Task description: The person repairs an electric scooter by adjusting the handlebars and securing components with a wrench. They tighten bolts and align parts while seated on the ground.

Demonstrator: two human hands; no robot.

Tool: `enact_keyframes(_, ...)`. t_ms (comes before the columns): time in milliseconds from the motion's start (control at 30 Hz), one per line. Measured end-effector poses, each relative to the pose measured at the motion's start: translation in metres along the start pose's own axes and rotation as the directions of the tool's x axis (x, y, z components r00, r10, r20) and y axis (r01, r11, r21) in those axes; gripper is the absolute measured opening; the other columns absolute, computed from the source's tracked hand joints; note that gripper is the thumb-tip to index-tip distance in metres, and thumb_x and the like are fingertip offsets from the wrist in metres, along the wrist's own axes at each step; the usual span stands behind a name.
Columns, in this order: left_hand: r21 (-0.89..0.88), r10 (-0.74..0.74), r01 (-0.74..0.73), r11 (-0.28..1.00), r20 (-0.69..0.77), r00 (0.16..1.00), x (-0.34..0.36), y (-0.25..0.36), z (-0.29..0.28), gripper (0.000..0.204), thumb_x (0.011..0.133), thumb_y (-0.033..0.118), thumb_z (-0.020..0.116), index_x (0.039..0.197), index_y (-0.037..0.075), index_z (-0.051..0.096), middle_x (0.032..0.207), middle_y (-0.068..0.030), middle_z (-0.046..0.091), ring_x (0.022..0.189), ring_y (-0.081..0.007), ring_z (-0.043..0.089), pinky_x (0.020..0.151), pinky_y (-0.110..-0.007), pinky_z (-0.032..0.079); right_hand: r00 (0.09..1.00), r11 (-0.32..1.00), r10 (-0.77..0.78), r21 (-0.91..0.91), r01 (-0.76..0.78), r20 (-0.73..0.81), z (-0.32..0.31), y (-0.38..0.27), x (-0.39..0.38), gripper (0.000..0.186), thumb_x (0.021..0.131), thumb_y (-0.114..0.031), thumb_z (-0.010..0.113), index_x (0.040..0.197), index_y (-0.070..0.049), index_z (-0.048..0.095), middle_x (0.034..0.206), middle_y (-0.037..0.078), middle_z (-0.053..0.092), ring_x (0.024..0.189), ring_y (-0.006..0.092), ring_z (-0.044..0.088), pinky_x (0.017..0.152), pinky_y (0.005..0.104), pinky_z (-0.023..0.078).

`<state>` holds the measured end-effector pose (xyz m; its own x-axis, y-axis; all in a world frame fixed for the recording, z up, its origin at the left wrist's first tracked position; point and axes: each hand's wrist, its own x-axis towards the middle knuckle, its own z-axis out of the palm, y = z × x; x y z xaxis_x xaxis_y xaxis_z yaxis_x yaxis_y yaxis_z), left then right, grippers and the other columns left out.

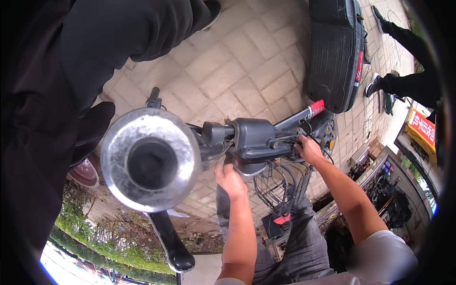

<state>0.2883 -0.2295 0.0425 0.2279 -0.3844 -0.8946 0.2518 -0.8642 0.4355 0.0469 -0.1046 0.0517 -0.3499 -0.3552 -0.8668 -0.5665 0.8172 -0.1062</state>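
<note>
A two-wheeler's black headlight housing (254, 137) lies before me, with cables around it. My left hand (231, 179) reaches up to its near left edge. Its fingers are bent against the underside and partly hidden, so what they hold cannot be made out. My right hand (308, 149) is at the housing's right side, its fingers closed on thin black cables (290, 147). Below the housing hangs a black wire basket (280, 190). Close to the camera at left is a shiny metal ring-shaped end (116, 161) with a dark centre, above a black lever (168, 242).
A long black body panel (335, 52) stands at the upper right. A person in dark trousers (109, 42) is close at left; another person's leg (403, 85) shows at far right. A reddish basin (84, 172) sits at left, cluttered shelves (384, 199) at right.
</note>
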Motion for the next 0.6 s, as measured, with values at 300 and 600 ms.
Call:
enact_keyframes(300, -0.452, -0.114, 0.275, 0.849, 0.352, 0.929, 0.074, -0.028, -0.018, 0.033, 0.095, 0.015, 0.053, 0.126, 0.004, 0.056, 0.126, -0.0089, 0.06, 0.118, -0.025, 0.053, 0.108, -0.041, 0.037, 0.981, 0.991, -0.123, 0.032, 0.129, -0.15, 0.025, 0.028, 0.004, 0.014, 0.085, -0.013, 0.066, 0.096, -0.004, 0.066, 0.09, 0.018, 0.067, 0.087, 0.0395, 0.064, 0.075, 0.0447, 0.051)
enact_keyframes(600, -0.407, -0.087, 0.232, 0.883, 0.345, 0.935, 0.07, -0.029, -0.018, 0.036, 0.089, 0.011, 0.06, 0.125, 0.004, 0.057, 0.125, -0.0076, 0.06, 0.119, -0.0244, 0.053, 0.108, -0.042, 0.037, 0.996, 0.998, -0.055, 0.004, 0.056, -0.075, 0.017, 0.03, -0.003, 0.016, 0.088, -0.016, 0.064, 0.1, -0.006, 0.066, 0.094, 0.018, 0.067, 0.091, 0.0396, 0.064, 0.078, 0.0453, 0.05)
